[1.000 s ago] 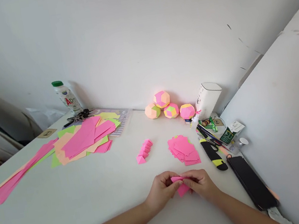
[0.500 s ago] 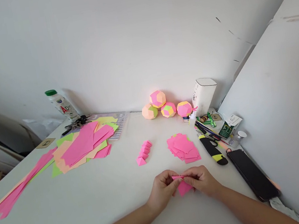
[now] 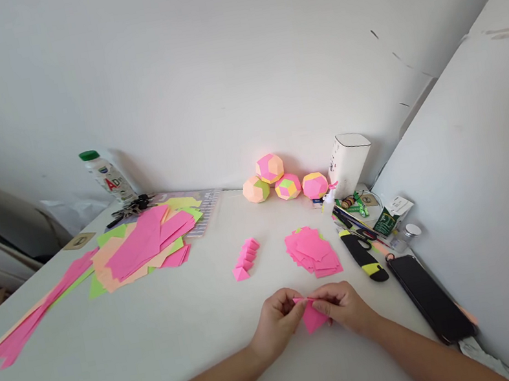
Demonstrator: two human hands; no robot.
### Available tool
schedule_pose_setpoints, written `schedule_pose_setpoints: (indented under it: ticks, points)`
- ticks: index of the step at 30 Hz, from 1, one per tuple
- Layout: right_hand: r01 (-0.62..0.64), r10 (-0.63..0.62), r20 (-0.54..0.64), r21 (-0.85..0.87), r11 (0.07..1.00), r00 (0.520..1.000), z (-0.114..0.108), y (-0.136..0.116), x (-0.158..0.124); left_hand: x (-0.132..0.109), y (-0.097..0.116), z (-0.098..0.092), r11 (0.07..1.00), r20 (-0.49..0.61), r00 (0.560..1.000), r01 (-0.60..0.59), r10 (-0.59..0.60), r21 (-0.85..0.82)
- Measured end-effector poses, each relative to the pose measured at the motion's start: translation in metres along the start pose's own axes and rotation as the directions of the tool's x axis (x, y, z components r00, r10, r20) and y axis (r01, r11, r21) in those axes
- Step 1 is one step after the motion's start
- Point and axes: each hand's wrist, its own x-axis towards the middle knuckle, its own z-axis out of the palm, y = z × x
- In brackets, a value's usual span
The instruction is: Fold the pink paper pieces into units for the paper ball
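A small piece of pink paper is held between both hands above the near part of the table. My left hand pinches its upper left edge, and my right hand grips the upper right side. The paper's top edge looks folded, though the fingers hide part of it. Just beyond the hands lies a stack of pink paper pieces, with a bit of green showing at its far edge. To the left of that stack, several folded pink paper units stand in a row.
Faceted paper balls are piled against the wall. Coloured paper sheets spread at left, near a white bottle. On the right are a black-yellow cutter, scissors, a phone, and a white paper holder.
The hands hold almost the same pose on the pink paper, with only a slight shift of the fingers. The whole view has moved very slightly.
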Motion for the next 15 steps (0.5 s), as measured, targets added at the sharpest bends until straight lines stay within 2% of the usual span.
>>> schedule_pose_setpoints:
  ticks: [15]
  points:
    - [-0.015,0.016,-0.021,0.031,0.999,1.0,0.0,-0.0045,0.001,-0.002,0.0054,0.0006,0.998,-0.112,0.994,-0.005,-0.002,-0.069]
